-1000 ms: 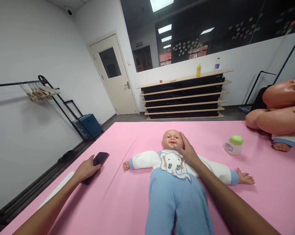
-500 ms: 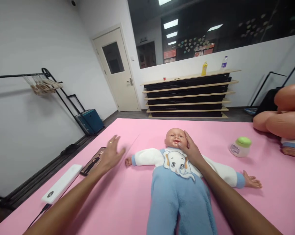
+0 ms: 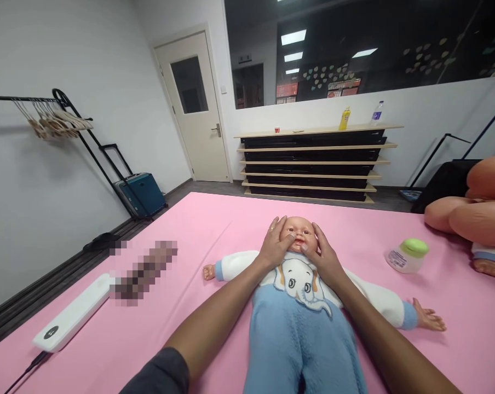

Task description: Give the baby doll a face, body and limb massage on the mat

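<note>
A doll's head [image 3: 300, 224] is cupped between left hand [image 3: 273, 247] and right hand [image 3: 324, 260]. Each grip is loosely spread along one side.

Premises appear to be a training room: clothed doll [image 3: 307, 334] on the pink tabletop [image 3: 182, 328], further dolls [image 3: 483, 219] towards its far right corner, stacked boards [image 3: 313, 148] beyond its far edge.

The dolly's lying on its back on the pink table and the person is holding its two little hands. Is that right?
Not quite: the head view shows the left hand and right hand at either side of its face, thumbs by the mouth. The doll does lie on its back on the pink table.
</note>
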Available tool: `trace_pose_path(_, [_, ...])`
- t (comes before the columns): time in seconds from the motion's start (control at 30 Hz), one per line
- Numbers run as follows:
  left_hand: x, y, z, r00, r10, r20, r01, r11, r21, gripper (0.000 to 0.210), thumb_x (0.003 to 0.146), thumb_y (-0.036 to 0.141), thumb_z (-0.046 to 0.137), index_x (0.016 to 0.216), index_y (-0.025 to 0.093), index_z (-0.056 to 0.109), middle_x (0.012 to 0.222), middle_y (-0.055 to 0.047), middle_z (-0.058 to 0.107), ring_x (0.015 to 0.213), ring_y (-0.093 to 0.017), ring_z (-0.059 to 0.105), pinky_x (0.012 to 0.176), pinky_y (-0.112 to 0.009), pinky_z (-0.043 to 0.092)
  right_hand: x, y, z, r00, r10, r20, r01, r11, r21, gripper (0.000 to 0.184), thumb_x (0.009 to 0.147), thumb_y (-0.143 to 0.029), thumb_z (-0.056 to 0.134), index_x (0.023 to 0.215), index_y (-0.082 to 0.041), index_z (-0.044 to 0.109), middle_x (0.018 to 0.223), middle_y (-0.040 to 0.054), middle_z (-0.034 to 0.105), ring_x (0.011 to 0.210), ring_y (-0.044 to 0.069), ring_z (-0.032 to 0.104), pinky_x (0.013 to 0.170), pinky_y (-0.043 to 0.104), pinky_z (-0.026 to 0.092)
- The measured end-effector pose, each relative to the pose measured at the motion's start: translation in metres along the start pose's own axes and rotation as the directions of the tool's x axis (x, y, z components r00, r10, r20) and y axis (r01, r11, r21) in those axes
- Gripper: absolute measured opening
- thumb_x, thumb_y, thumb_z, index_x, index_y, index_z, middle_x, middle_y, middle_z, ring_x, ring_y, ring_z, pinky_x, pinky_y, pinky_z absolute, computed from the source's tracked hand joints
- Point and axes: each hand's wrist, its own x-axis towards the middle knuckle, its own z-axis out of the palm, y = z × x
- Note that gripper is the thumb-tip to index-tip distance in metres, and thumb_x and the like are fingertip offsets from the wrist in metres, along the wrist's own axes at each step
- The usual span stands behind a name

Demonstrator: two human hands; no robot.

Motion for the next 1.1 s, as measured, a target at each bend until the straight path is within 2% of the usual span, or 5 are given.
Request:
trace_pose_path(0.13, [-0.005, -0.011, -0.005, 0.994, 0.012, 0.108, 0.003, 0.99, -0.143, 0.073, 0.082, 0.042, 0.062, 0.146, 0.023, 0.032, 0.152, -0.007, 0.029, 0.141, -0.026, 0.024, 0.118, -0.042, 0.015, 0.0, 0.001, -0.001, 1.0, -0.007, 0.015, 0.007, 1.0, -0.001, 0.087, 0.076, -0.051, 0.067, 0.148, -0.031, 0.022, 0.153, 0.0025, 0.025, 0.138, 0.03, 0.03, 0.113, 0.049, 0.03])
trace_pose_path(0.27, [-0.007, -0.008, -0.012, 0.984, 0.011, 0.175, 0.024, 0.98, -0.199, 0.093, 0.069, 0.039, 0.076, 0.147, 0.025, 0.028, 0.155, -0.006, 0.022, 0.143, -0.03, 0.015, 0.118, -0.044, 0.012, -0.001, -0.003, -0.001, 0.999, 0.013, 0.041, -0.014, 1.0, 0.027, 0.092, 0.073, -0.049, 0.069, 0.148, -0.031, 0.019, 0.154, 0.0032, 0.024, 0.137, 0.03, 0.033, 0.109, 0.047, 0.036])
trace_pose_path(0.6, [0.0, -0.016, -0.014, 0.964, -0.025, 0.264, 0.136, 0.901, -0.411, 0.084, 0.072, 0.028, 0.07, 0.146, 0.026, 0.03, 0.152, -0.005, 0.031, 0.139, -0.03, 0.028, 0.115, -0.042, 0.023, -0.001, -0.013, -0.005, 0.999, -0.002, 0.038, -0.003, 0.991, 0.131, 0.076, 0.078, -0.031, 0.059, 0.147, -0.028, 0.026, 0.153, -0.0018, 0.024, 0.141, 0.023, 0.024, 0.117, 0.042, 0.022])
trace_pose_path(0.83, [-0.003, -0.006, -0.012, 0.966, -0.092, 0.243, 0.18, 0.91, -0.373, 0.096, 0.066, 0.034, 0.077, 0.148, 0.025, 0.026, 0.152, -0.007, 0.03, 0.139, -0.031, 0.028, 0.113, -0.043, 0.028, -0.004, -0.013, 0.0, 0.999, 0.02, 0.04, -0.027, 0.985, 0.169, 0.093, 0.071, -0.041, 0.074, 0.148, -0.028, 0.023, 0.154, 0.0016, 0.023, 0.141, 0.025, 0.024, 0.116, 0.043, 0.021])
trace_pose_path(1.1, [-0.001, -0.006, -0.015, 0.95, -0.092, 0.297, 0.219, 0.876, -0.429, 0.09, 0.07, 0.038, 0.073, 0.147, 0.029, 0.028, 0.153, -0.001, 0.029, 0.14, -0.029, 0.026, 0.113, -0.038, 0.03, -0.001, -0.003, 0.001, 1.0, -0.013, 0.005, 0.011, 0.961, 0.277, 0.082, 0.07, -0.029, 0.07, 0.143, -0.034, 0.034, 0.152, -0.0031, 0.028, 0.142, 0.027, 0.021, 0.117, 0.046, 0.017])
